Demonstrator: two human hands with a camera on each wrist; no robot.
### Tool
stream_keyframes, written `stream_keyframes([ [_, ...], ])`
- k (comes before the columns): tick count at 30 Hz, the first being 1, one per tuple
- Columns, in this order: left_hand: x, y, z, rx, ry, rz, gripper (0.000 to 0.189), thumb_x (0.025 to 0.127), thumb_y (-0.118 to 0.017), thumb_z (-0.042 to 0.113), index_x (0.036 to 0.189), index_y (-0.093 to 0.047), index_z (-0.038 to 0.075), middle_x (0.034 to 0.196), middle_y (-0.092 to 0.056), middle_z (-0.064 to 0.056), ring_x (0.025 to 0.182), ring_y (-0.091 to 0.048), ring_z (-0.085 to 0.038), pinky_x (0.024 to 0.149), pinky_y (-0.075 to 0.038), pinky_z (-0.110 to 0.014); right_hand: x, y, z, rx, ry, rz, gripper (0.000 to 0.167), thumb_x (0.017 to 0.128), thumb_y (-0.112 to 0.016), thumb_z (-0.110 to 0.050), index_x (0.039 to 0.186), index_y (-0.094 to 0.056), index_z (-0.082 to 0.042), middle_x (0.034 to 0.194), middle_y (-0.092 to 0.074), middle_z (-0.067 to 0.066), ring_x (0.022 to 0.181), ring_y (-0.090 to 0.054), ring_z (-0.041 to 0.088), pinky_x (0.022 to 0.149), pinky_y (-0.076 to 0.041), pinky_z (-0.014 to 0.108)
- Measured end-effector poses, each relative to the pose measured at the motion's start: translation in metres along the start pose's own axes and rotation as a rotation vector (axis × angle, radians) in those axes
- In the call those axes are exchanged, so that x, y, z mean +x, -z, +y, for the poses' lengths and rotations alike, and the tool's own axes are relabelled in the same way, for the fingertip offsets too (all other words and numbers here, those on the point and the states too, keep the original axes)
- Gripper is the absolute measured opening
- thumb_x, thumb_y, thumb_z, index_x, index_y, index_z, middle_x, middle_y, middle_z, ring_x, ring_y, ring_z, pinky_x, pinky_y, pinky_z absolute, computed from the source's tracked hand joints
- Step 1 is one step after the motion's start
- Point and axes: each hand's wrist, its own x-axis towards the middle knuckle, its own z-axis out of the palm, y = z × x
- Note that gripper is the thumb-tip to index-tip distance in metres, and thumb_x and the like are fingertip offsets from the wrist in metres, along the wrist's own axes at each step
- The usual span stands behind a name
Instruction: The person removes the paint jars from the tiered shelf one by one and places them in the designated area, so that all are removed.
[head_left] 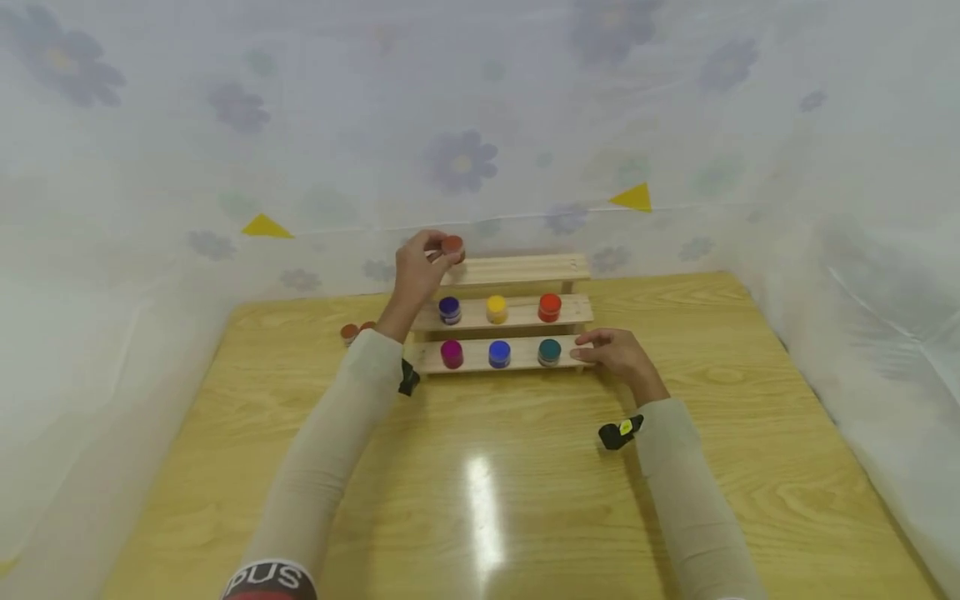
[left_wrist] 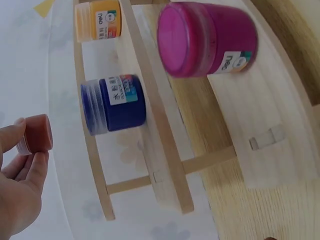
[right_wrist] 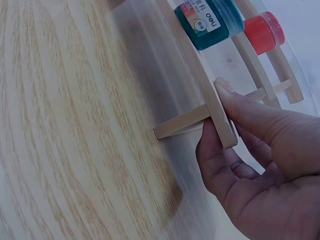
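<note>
A small brown paint jar [left_wrist: 38, 135] is pinched between thumb and fingers of my left hand [head_left: 417, 271], above the left end of the top step of a wooden stepped rack [head_left: 517, 268]. My right hand [head_left: 618, 357] grips the right end of the bottom step, thumb on top and fingers beneath. Dark blue [head_left: 449, 310], yellow [head_left: 497, 309] and red [head_left: 550, 307] jars stand along the middle step. On the bottom step stand magenta [head_left: 452, 354], blue [head_left: 499, 354] and teal [head_left: 549, 352] jars.
Brown-topped jars [head_left: 349, 333] stand on the wood-grain table [head_left: 540, 483] left of the rack, partly hidden by my left arm. A flowered white sheet [head_left: 337, 125] hangs close behind the rack and along both sides. Two yellow triangles [head_left: 633, 198] are on it.
</note>
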Motion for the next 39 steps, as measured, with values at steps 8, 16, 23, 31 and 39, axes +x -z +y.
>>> stream_keyframes([
  [8, -0.002, 0.013, -0.002, -0.037, 0.022, 0.043, 0.032, 0.087, -0.068, 0.009, 0.116, -0.058, -0.002, 0.115, -0.060, -0.018, 0.112, -0.058, -0.026, 0.098, -0.052, -0.027, 0.001, 0.004, 0.001, -0.018, 0.010, 0.000, 0.049, 0.085, -0.072, -0.029, 0.124, -0.059, -0.003, 0.141, -0.043, 0.017, 0.118, -0.046, 0.032, 0.096, -0.047, 0.041],
  [16, -0.005, 0.025, -0.016, -0.044, 0.030, 0.084, 0.034, 0.086, -0.069, 0.011, 0.116, -0.059, -0.002, 0.115, -0.061, -0.019, 0.111, -0.058, -0.028, 0.098, -0.052, -0.029, 0.000, 0.007, 0.008, -0.050, -0.016, 0.007, 0.052, 0.083, -0.073, -0.036, 0.124, -0.060, -0.005, 0.131, -0.048, 0.016, 0.110, -0.048, 0.029, 0.089, -0.047, 0.034],
  [23, -0.011, 0.036, -0.027, -0.052, 0.051, 0.114, 0.033, 0.087, -0.069, 0.013, 0.116, -0.059, 0.001, 0.116, -0.061, -0.016, 0.112, -0.058, -0.026, 0.098, -0.052, -0.030, -0.002, 0.011, 0.007, -0.044, -0.008, 0.008, 0.052, 0.084, -0.072, -0.036, 0.124, -0.059, -0.006, 0.134, -0.047, 0.017, 0.112, -0.047, 0.029, 0.089, -0.047, 0.034],
  [31, -0.015, 0.041, -0.037, -0.016, 0.086, 0.130, 0.034, 0.087, -0.069, 0.012, 0.117, -0.057, 0.000, 0.117, -0.060, -0.017, 0.113, -0.057, -0.027, 0.099, -0.052, -0.031, -0.001, 0.014, 0.011, -0.036, -0.001, 0.011, 0.051, 0.085, -0.071, -0.033, 0.125, -0.058, -0.003, 0.136, -0.043, 0.018, 0.114, -0.044, 0.029, 0.090, -0.044, 0.035],
  [39, -0.019, 0.049, -0.051, 0.013, 0.086, 0.151, 0.033, 0.088, -0.067, 0.011, 0.117, -0.057, -0.001, 0.117, -0.059, -0.018, 0.114, -0.057, -0.028, 0.098, -0.052, -0.032, 0.001, 0.015, 0.013, -0.048, 0.004, 0.021, 0.052, 0.084, -0.072, -0.034, 0.123, -0.060, -0.003, 0.109, -0.049, 0.009, 0.096, -0.043, 0.024, 0.081, -0.044, 0.031],
])
